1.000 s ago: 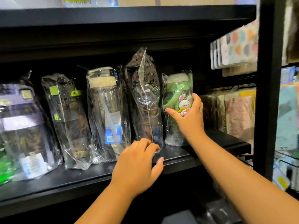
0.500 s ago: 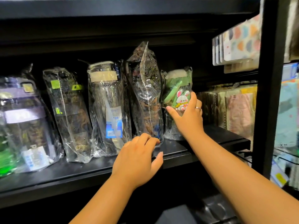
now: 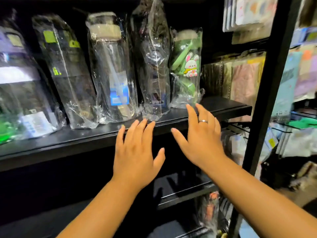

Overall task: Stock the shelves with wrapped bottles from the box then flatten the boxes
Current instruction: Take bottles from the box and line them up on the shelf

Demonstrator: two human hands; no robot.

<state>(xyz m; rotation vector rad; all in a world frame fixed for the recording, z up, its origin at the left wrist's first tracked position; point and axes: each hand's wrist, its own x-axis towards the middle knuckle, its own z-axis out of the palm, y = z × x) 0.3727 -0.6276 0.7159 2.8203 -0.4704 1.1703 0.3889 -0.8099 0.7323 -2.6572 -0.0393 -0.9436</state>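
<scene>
Five plastic-wrapped bottles stood in a row on the black metal shelf [image 3: 82, 140]. From the left these were a large clear bottle with a purple lid [image 3: 20, 79], a dark bottle with lime-green tabs [image 3: 66, 71], a clear bottle with a beige lid and blue label [image 3: 111, 66], a tall dark bottle in crinkled clear wrap [image 3: 152, 66], and a short green bottle with a rabbit sticker [image 3: 187, 66]. The green one stood furthest right, just beside the tall dark one, and their wrappers touched.

Both hands were flat, palms down, and held nothing. The left hand [image 3: 135, 152] had its fingers straight and close together, with the thumb out to the side. Its fingertips were at the shelf's front edge, just below the tall dark bottle. The right hand [image 3: 200, 140] had its fingers spread and wore a silver ring [image 3: 203, 121]. Its fingertips were at the foot of the green bottle's wrapper, though whether they touched it could not be told.

A black upright post [image 3: 267, 83] stood to the right, with hanging packets [image 3: 247, 79] behind it.
</scene>
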